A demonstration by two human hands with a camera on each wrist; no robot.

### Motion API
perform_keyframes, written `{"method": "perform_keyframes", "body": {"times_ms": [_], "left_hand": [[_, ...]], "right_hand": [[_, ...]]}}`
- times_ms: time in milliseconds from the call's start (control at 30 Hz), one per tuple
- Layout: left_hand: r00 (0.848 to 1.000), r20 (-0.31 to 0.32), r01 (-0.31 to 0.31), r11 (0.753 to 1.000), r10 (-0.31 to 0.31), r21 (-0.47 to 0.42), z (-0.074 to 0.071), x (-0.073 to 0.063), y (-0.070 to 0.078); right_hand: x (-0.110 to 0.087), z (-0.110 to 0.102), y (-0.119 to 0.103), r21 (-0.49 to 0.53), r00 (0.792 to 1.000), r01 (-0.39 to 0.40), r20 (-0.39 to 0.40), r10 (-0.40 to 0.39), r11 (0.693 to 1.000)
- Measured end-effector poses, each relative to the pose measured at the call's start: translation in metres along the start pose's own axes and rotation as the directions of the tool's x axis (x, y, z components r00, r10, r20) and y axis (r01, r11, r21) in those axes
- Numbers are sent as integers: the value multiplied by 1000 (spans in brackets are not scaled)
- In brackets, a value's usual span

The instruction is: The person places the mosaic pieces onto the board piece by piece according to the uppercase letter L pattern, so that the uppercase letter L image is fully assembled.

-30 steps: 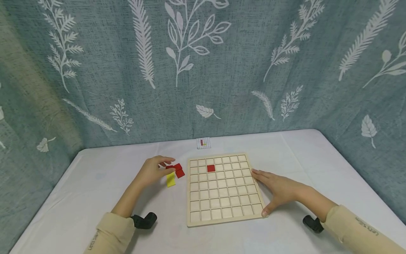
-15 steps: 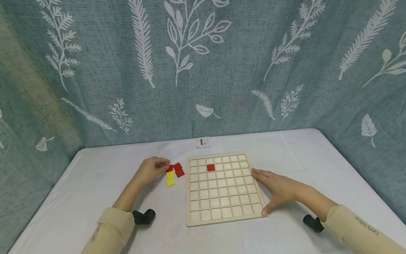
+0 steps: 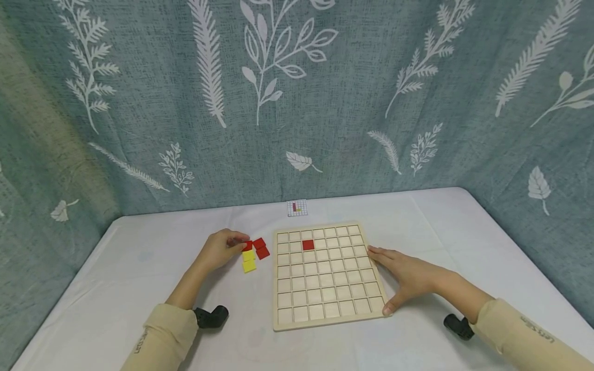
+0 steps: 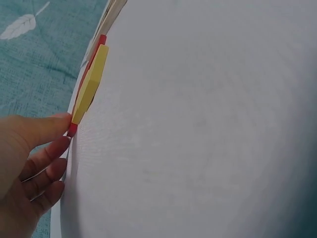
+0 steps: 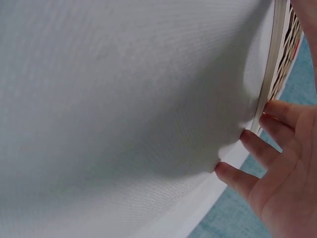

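My left hand is at the loose tiles left of the board, its thumb and forefinger pinching a red square tile. In the left wrist view that red tile shows edge-on between the fingertips. Two yellow tiles lie just in front of it, and two more red tiles lie to its right. One red tile sits in a cell of the wooden grid board. With fingers spread, my right hand rests against the board's right edge, thumb near the front corner.
A small printed grid card with a red and yellow pattern lies behind the board. White cloth covers the table. A blue-green leaf-patterned curtain hangs behind and at the sides.
My left hand has drawn back slightly left from over the tiles, uncovering a second yellow tile, and its fingertips have closed on a red tile. The right hand and board stay put.
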State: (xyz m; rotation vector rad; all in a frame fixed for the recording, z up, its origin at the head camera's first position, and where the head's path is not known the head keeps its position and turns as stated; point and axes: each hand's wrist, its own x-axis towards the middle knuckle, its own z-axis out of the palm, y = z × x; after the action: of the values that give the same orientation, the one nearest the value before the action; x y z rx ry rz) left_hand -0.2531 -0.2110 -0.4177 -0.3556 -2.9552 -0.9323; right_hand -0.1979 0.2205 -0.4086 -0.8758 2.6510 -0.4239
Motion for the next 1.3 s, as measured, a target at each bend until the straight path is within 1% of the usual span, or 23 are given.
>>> {"method": "perform_keyframes", "body": {"times_ms": [167, 333, 533, 733, 933, 1100, 1200, 1300], "left_hand": [[1000, -14, -15, 1000, 15, 11, -1, -1, -2], [1000, -24, 5, 999, -4, 41, -6, -4, -4], [1000, -2, 10, 997, -10, 74, -11, -6, -5], [999, 37, 16, 999, -18, 33, -12, -8, -8], [997, 76, -11, 1000, 11, -4, -10, -7, -11], [994, 101, 32, 999, -28, -35, -9, -6, -14], [994, 101, 55, 997, -49, -56, -8, -5, -15], [994, 91, 65, 996, -60, -58, -8, -5, -15]], "right_hand": [[0, 2, 0, 0, 1000, -6, 6, 6, 1000], [-1, 0, -1, -1, 1000, -3, -5, 3, 1000], [-1, -1, -1, 0, 1000, -5, -6, 5, 1000], [-1, 0, -1, 10, 1000, -2, -3, 2, 1000], [-1, 0, -1, 7, 1000, 5, 4, -5, 1000], [-1, -1, -2, 9, 1000, 8, 3, -8, 1000], [-1, -1, -2, 13, 1000, 4, 2, -4, 1000], [0, -1, -2, 17, 1000, 4, 1, -4, 1000]]}}
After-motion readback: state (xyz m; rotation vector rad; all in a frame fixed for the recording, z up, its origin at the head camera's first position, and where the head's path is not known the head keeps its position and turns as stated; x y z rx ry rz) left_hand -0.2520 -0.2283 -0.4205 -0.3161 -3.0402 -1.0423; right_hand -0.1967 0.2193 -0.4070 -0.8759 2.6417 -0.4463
